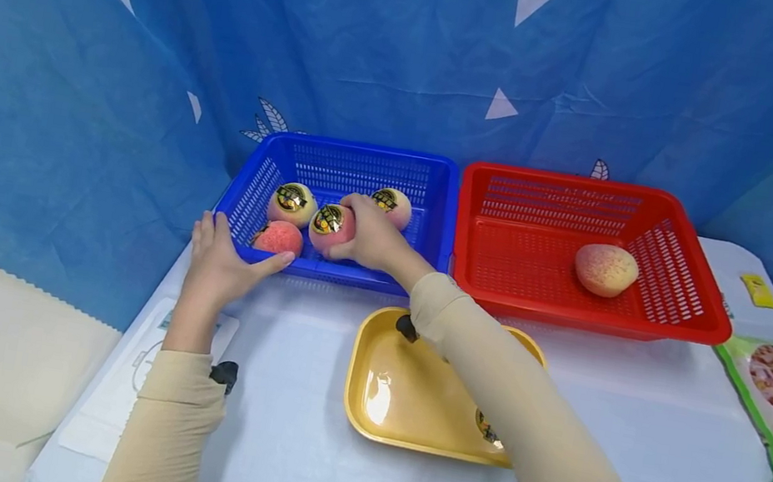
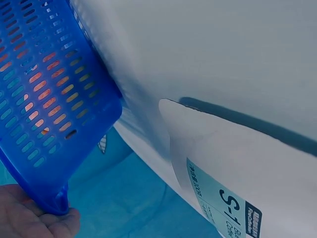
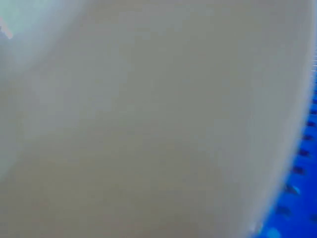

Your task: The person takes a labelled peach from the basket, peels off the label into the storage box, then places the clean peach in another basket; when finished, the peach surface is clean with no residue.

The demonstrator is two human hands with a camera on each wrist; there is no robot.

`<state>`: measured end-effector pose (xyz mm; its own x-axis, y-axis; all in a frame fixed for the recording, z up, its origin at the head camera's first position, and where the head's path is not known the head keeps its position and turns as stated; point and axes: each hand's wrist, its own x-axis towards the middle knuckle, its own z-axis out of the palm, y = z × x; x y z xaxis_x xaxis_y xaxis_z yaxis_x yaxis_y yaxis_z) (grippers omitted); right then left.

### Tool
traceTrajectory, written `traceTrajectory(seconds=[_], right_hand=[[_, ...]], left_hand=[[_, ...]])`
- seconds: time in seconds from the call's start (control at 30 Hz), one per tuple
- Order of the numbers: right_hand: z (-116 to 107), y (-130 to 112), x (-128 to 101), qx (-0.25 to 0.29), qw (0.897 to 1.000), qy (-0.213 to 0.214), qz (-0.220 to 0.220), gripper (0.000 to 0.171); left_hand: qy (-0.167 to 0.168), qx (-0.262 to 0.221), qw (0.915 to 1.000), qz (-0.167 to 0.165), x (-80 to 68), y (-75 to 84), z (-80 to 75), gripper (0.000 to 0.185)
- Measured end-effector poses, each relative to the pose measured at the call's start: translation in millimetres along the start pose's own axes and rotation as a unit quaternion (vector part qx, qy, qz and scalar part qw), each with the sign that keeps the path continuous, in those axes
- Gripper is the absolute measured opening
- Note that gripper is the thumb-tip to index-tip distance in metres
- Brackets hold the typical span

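Head view: right hand [image 1: 370, 237] reaches into the blue basket [image 1: 361, 161], fingers curled round a labelled peach [image 1: 331, 225]. Left hand [image 1: 220, 257] grips the basket's near-left corner, thumb on the rim, likely steadying it. Yellow tray [image 1: 394, 385] sits under the right forearm.

Left wrist: palm [image 2: 29, 213] cups the basket [image 2: 44, 99] corner.

Right wrist: blurred pale surface fills the frame; grip can't be told from here.

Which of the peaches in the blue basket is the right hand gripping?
The front-middle peach with the gold-and-black sticker facing the camera: the right hand wraps it. The other three peaches in the blue basket lie untouched by that hand.
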<state>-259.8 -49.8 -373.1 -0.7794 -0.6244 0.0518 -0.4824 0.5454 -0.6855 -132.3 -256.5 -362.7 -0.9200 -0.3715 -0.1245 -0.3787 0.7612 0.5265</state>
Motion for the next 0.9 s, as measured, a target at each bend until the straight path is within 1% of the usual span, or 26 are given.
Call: traceTrajectory(seconds=[0.1, 0.2, 0.33, 0.43, 0.5, 0.57, 0.63, 0.73, 0.8, 0.87, 0.9], right_hand=[[-8, -4, -8, 0.015, 1.0, 0.013, -0.006, 0.08], [-17, -7, -18, 0.018, 0.999, 0.029, -0.012, 0.08], [-30, -10, -34, 0.018, 0.998, 0.045, -0.028, 0.078], [-40, -11, -47, 0.023, 0.998, 0.049, -0.038, 0.077], [-46, -11, -56, 0.028, 0.997, 0.052, -0.044, 0.078], [-52, -11, -66, 0.029, 0.997, 0.056, -0.052, 0.078], [-57, -10, -75, 0.028, 0.996, 0.063, -0.059, 0.079], [-63, -9, -88, 0.032, 0.994, 0.076, -0.073, 0.08], [-66, -8, -95, 0.034, 0.992, 0.088, -0.081, 0.081], [-69, -7, -101, 0.038, 0.99, 0.101, -0.093, 0.082], [-70, -6, -104, 0.04, 0.989, 0.107, -0.098, 0.081]], left_hand=[[-0.001, -0.003, 1.0, 0.002, -0.1, 0.2, -0.3, 0.138], [-0.001, -0.005, 1.0, 0.006, -0.5, 0.6, -0.9, 0.138], [0.003, -0.001, 1.0, 0.001, -0.9, 0.8, -1.3, 0.138], [0.016, 0.005, 0.9999, 0.001, -2.9, 2.8, -1.1, 0.135], [0.033, 0.011, 0.9993, 0.012, -5.9, 6.7, -0.4, 0.129], [0.057, 0.014, 0.9977, 0.034, -10.3, 13.1, 1.1, 0.118], [0.084, 0.007, 0.9946, 0.06, -16.2, 22.5, 3.6, 0.104], [0.115, -0.033, 0.9866, 0.111, -27.2, 40.8, 8.6, 0.081], [0.122, -0.076, 0.9791, 0.144, -35.5, 54.0, 12.3, 0.068], [0.115, -0.122, 0.9704, 0.174, -44.5, 67.1, 16.0, 0.059], [0.106, -0.144, 0.966, 0.187, -49.1, 73.1, 17.8, 0.056]])
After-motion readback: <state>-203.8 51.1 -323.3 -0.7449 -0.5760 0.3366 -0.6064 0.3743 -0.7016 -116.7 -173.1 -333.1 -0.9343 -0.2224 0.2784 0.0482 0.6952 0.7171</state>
